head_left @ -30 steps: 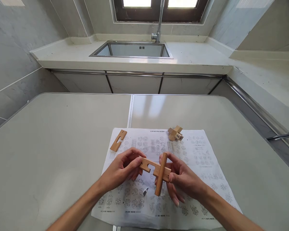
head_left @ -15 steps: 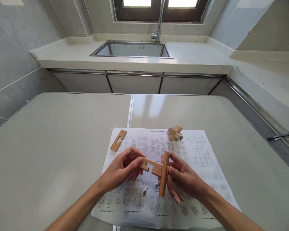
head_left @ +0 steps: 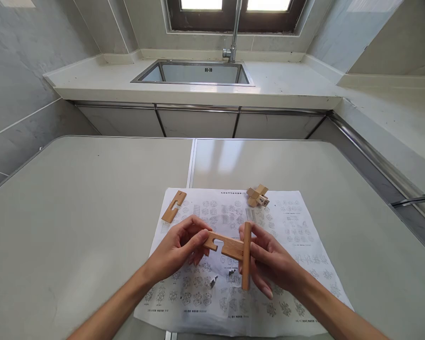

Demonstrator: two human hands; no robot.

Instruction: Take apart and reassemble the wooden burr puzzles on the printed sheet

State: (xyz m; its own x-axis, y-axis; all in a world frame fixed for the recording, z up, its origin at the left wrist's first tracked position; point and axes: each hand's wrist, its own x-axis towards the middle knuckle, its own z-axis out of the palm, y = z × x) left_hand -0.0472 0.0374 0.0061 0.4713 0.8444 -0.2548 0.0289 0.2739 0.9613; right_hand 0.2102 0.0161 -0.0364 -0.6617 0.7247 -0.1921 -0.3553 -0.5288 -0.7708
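**Two hands held a crossed pair of wooden pieces above a printed sheet**

The pale bench (head_left: 102, 212) filled most of the view, a light seam running down its middle. Beyond it ran a white counter (head_left: 286, 80) with a metal-rimmed sink (head_left: 194, 84) set in it and a faucet (head_left: 232, 53) behind.

On the near part of the bench lay a printed sheet (head_left: 233, 326), covered in rows of small diagrams, with small dark patches near its middle.

Over the sheet, the left hand (head_left: 186, 243) had its thumb and fingers pinched closed on the left end of the notched piece (head_left: 232, 248). The right hand (head_left: 272, 257) had its thumb and upper fingers closed around the wooden rod (head_left: 246, 264), its lower fingers hanging loosely below; whether they also gripped the notched piece behind the rod could not be told.

The notched piece sloped slightly down to the right, its cutout near the left hand. The rod crossed its right end, nearly upright in the view.

A flat slotted piece (head_left: 170, 213) lay slantwise at the sheet's far left corner. The block cluster (head_left: 258, 196), small and marked with dark characters, sat at the sheet's far edge, right of centre.
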